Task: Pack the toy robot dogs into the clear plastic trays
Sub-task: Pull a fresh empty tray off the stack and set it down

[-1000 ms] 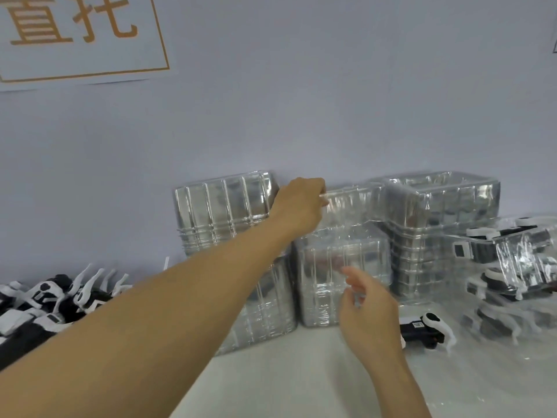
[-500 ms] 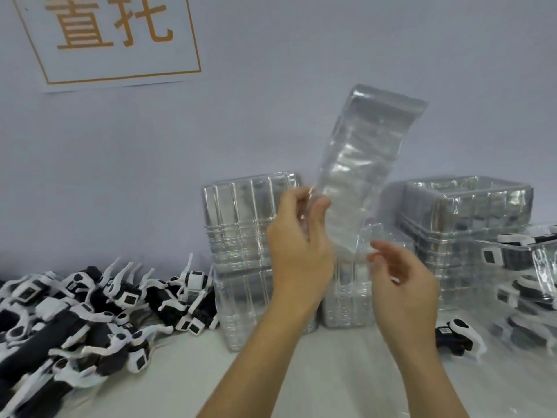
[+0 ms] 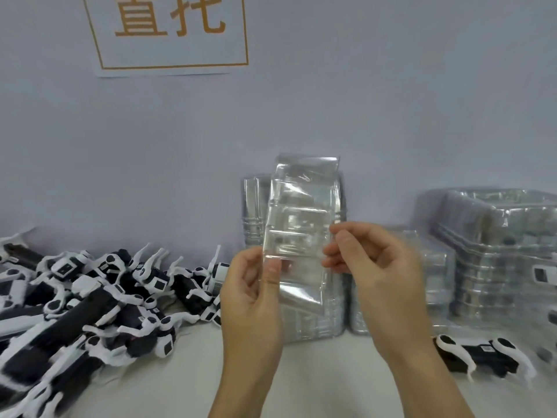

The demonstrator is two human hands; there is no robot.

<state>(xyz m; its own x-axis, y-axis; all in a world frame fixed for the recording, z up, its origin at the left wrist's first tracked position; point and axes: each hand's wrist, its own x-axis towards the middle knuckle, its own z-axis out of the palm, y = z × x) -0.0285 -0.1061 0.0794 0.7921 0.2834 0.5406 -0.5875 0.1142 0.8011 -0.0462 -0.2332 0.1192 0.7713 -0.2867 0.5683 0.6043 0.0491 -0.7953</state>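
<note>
I hold one clear plastic tray (image 3: 301, 224) upright in front of me, above the table. My left hand (image 3: 253, 294) pinches its lower left edge with the thumb on the front. My right hand (image 3: 370, 260) pinches its right edge at mid height. A big heap of black-and-white toy robot dogs (image 3: 90, 303) lies on the table at the left. A single toy dog (image 3: 482, 356) lies on the table at the right, just past my right wrist.
Stacks of clear trays (image 3: 494, 254) stand against the back wall at centre and right; another stack (image 3: 319, 321) stands behind the held tray. A white sign with orange characters (image 3: 168, 31) hangs on the wall. Bare table (image 3: 168, 384) shows near me.
My left hand lifted a tray off the stack and brought it toward me. My right hand came up and took hold of its right edge. The view turned left, showing more of the dog heap.
</note>
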